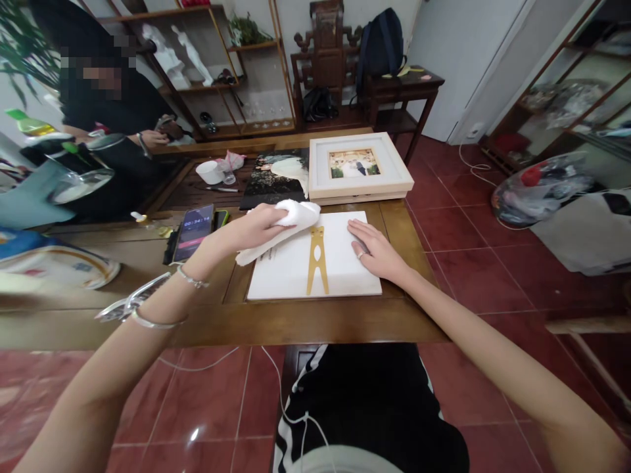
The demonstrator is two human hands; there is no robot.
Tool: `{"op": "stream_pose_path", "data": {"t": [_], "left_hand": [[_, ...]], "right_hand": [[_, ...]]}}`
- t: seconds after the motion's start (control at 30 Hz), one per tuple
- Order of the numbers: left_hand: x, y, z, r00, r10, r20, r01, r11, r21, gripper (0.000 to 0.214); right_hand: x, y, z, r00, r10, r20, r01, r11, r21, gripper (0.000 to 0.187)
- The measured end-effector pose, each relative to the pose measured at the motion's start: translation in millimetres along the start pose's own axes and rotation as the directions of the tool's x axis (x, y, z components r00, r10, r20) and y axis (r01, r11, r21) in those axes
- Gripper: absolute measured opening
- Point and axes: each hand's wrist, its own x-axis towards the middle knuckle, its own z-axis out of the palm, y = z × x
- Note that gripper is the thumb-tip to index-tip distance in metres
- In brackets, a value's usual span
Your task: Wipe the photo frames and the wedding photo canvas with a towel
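Observation:
A white flat board (340, 269) with a gold clip-shaped stand (317, 257) lies on the wooden table (305, 322) in front of me. My left hand (259, 226) is closed on a white cloth (290, 220) and presses it on the board's upper left part. My right hand (375, 248) lies flat and open on the board's right side, a ring on one finger. Bracelets sit on my left wrist.
A white picture frame (359, 165) and a dark photo print (279, 177) lie behind the board. A phone (193, 231), a white cup (210, 172) and glasses (129, 303) are at the left. Another person (123, 112) sits at the far left, holding something. Red tiled floor at the right.

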Motion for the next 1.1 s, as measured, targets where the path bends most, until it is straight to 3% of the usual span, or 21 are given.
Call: {"op": "stream_pose_path", "data": {"t": [0.1,0.23,0.43,0.6,0.77,1.0,1.1], "left_hand": [[9.0,14.1,1.8,1.000,0.023,0.004,-0.023,1.000,0.014,0.030],[4.0,53.0,11.9,0.997,0.069,0.047,-0.071,0.997,0.037,0.021],[-51.8,114.9,27.9,0.984,0.170,0.044,-0.171,0.985,0.013,0.022],[-92.5,142.7,24.6,0.966,0.242,0.086,-0.240,0.970,-0.030,0.030],[-77.2,138.3,15.6,0.977,0.171,0.124,-0.170,0.985,-0.017,0.025],[-7.0,102.7,18.2,0.996,-0.014,0.091,0.001,0.991,0.136,0.027],[18.5,88.9,25.9,0.999,-0.033,0.037,0.026,0.985,0.173,0.030]], "right_hand": [[-0.1,1.3,0.4,1.000,-0.015,-0.005,0.015,1.000,0.013,0.049],[-0.1,2.0,1.0,1.000,-0.022,-0.006,0.022,1.000,0.003,0.049],[1.5,-1.3,0.5,1.000,0.004,0.010,-0.004,1.000,-0.029,0.049],[1.6,-2.4,1.1,1.000,0.014,0.005,-0.014,1.000,-0.006,0.049],[1.3,-2.6,0.8,1.000,0.023,0.011,-0.023,1.000,-0.008,0.049],[0.9,-0.3,0.6,1.000,-0.005,0.017,0.006,1.000,-0.019,0.049],[0.0,1.4,1.8,1.000,-0.015,0.015,0.015,0.999,-0.028,0.050]]}}
